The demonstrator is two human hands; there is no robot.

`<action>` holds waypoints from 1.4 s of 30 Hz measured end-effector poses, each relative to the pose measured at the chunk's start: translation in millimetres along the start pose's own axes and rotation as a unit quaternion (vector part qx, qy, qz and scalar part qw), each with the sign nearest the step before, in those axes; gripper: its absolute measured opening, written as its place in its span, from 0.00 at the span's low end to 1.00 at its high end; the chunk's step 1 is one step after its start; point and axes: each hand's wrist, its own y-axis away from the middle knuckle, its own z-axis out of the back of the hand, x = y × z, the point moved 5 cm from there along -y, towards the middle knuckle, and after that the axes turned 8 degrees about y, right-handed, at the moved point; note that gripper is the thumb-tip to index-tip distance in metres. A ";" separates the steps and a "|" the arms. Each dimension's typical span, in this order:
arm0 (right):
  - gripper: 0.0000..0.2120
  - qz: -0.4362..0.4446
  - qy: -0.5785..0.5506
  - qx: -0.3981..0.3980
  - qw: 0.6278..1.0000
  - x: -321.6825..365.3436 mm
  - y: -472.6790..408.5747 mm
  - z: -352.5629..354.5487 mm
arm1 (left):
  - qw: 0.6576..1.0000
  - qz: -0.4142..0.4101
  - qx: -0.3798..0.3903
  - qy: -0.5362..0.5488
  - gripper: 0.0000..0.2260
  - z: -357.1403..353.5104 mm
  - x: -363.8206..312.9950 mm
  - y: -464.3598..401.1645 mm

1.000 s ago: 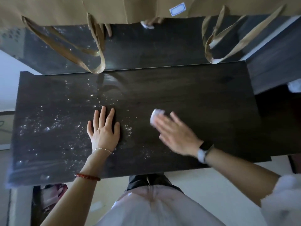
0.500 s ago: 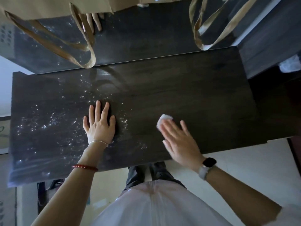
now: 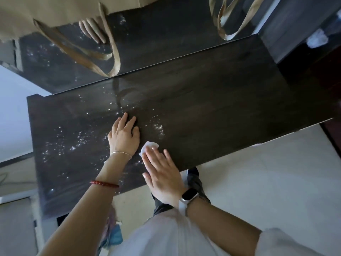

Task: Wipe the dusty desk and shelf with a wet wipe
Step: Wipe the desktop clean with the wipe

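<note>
dusty desk (image 3: 212, 111) — right hand (image 3: 162, 174) slid wipe (image 3: 148, 147) beside left hand (image 3: 123, 137).

Pale tiled floor (image 3: 267, 182) is catching soft daylight on the right. A glossy dark panel (image 3: 166, 43) is standing behind the work surface, mirroring things, with tan bag straps (image 3: 110, 58) hanging down in front of it. A light wall (image 3: 13, 117) is showing on the left.
</note>
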 end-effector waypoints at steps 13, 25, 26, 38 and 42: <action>0.27 -0.284 0.015 -0.040 0.958 -54.6 -60.6 11.4 | 0.983 0.145 -0.106 -0.029 0.23 51.6 138.1 75.4; 0.25 -0.244 0.040 -0.010 0.969 -76.6 -58.4 17.7 | 0.979 0.165 -0.116 -0.025 0.21 55.2 159.4 80.5; 0.24 -0.310 0.024 0.001 0.950 -89.4 -63.6 21.9 | 0.979 0.167 -0.115 -0.026 0.21 56.3 159.8 81.0; 0.25 -0.012 0.068 -0.002 0.998 17.9 -106.9 0.9 | 0.979 0.169 -0.115 -0.021 0.22 62.0 156.9 74.2; 0.24 -0.259 0.036 -0.016 0.965 -91.5 -111.0 23.2 | 0.972 0.188 -0.142 -0.003 0.23 66.0 153.8 68.6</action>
